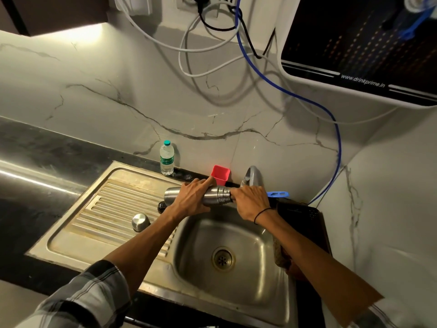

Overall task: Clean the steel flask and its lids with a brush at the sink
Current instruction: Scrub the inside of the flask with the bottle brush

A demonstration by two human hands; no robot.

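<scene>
The steel flask [214,196] lies sideways in the air over the back edge of the sink basin [248,275], its mouth pointing right. My left hand [191,198] grips its body from above. My right hand [251,204] is curled at the flask's threaded mouth, and what it holds there is hidden by the fingers. A steel dome lid [140,222] stands upside down on the ribbed drainboard [104,209]. A small black lid [161,207] peeks out beneath my left wrist.
The tap [253,176] rises right behind my right hand, with a blue handle [277,194] beside it. A red cup [220,174] and a plastic water bottle [167,158] stand against the wall. A dark board [305,223] and a scrub pad [280,255] sit right of the basin.
</scene>
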